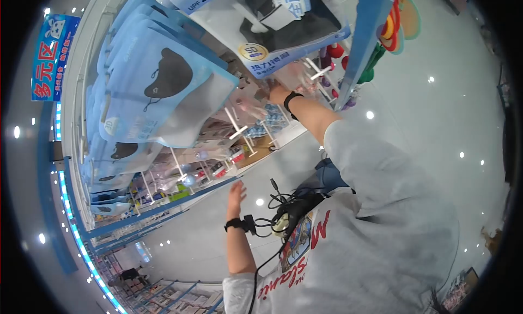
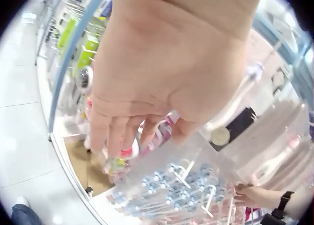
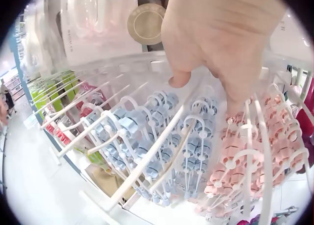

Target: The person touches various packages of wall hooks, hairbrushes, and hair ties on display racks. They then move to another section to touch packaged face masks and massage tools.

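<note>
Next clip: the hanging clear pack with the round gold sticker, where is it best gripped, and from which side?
Likely its free lower edge, pinched from below and in front. The pack hangs flat and thin, with the white pegs close under it, so that edge looks the easiest reach for the right hand beside it.

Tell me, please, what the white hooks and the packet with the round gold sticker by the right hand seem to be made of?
The white hooks look like metal rod with a glossy white coating, or plastic: thin, straight, evenly shiny; I cannot tell which. The packet looks like clear plastic film: see-through, with glare streaks. Its round sticker seems dull gold paper or foil.
</note>
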